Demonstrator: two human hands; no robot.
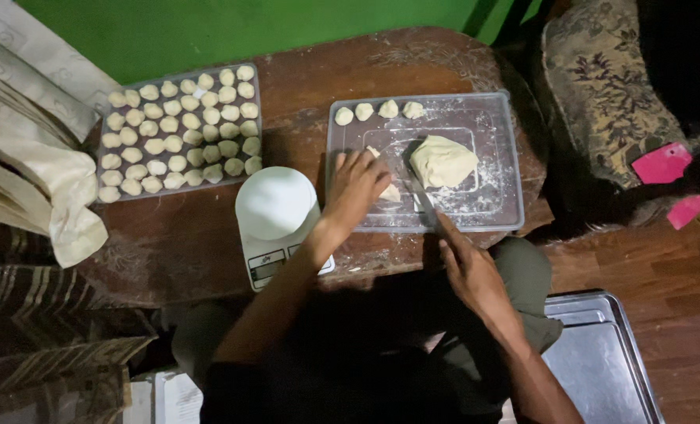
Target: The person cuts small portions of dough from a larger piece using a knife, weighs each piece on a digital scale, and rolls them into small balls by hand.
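Steel-grey and smooth, a shallow metal baking tray point(601, 353) lies nearest, low at the right on the wooden floor. Just beyond it the right hand point(467, 267) is closed around the handle of a slim knife point(422, 196), whose blade reaches onto a clear, flour-dusted plastic tray point(507, 157). The left hand point(358, 184) rests on that tray with fingers spread and flat, pinning a small pale piece of dough point(391, 192) just beside the blade. Risk lies there, in my judgement: the fingertips sit so close to the edge that a slip on the floury plastic could nick them, and the light tray might skate across the table.

Left of the hands stands a white kitchen scale with a round glossy platform point(275, 202). Slightly farther, right of the knife, sits a soft, creased lump of cream dough point(442, 161), matte and irregular. Along the tray's far edge are four small rounded dough balls point(377, 111). Far left, a second clear tray point(252, 78) holds rows of similar dough balls, packed closely. All of this rests on a dark, worn round wooden table point(303, 94), scuffed with flour, before a green wall point(248, 27).
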